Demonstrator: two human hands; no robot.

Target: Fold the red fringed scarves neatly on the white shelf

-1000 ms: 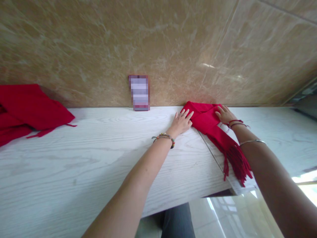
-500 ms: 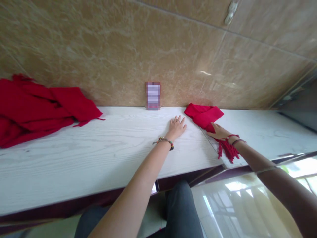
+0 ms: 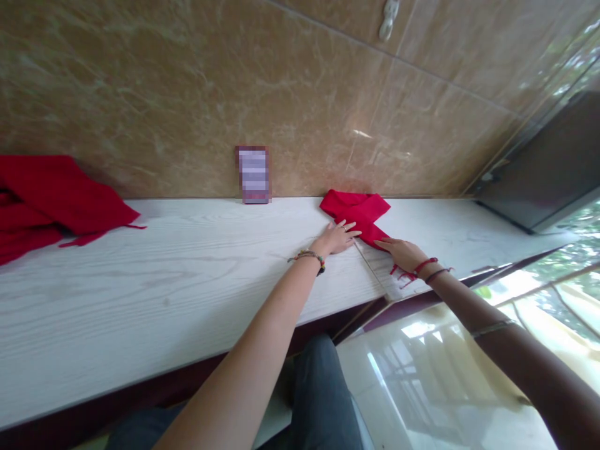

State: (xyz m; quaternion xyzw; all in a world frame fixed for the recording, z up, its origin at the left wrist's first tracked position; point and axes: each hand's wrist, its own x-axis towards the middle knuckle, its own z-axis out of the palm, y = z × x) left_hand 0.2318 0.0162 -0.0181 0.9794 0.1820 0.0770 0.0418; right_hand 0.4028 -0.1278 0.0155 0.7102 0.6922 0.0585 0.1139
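Note:
A red fringed scarf (image 3: 363,215) lies folded and crossed over itself on the white wood-grain surface, against the wall. My left hand (image 3: 336,237) rests at its near left edge, fingers spread, their tips on the red cloth. Flat on the scarf's tail is my right hand (image 3: 405,255), its fingers stretched out and open. It covers part of the tail, and only a bit of the fringe (image 3: 402,275) shows below it.
Another red cloth with tassels (image 3: 60,206) lies bunched at the far left. An upright card in a red frame (image 3: 254,176) leans on the marbled tile wall (image 3: 178,94). At the right stands a dark grey box-like object (image 3: 539,169).
My left hand has moved right, from the bare surface onto the scarf's edge. The scarf's tail has shifted under my right hand, hiding more fringe. The view has swung right.

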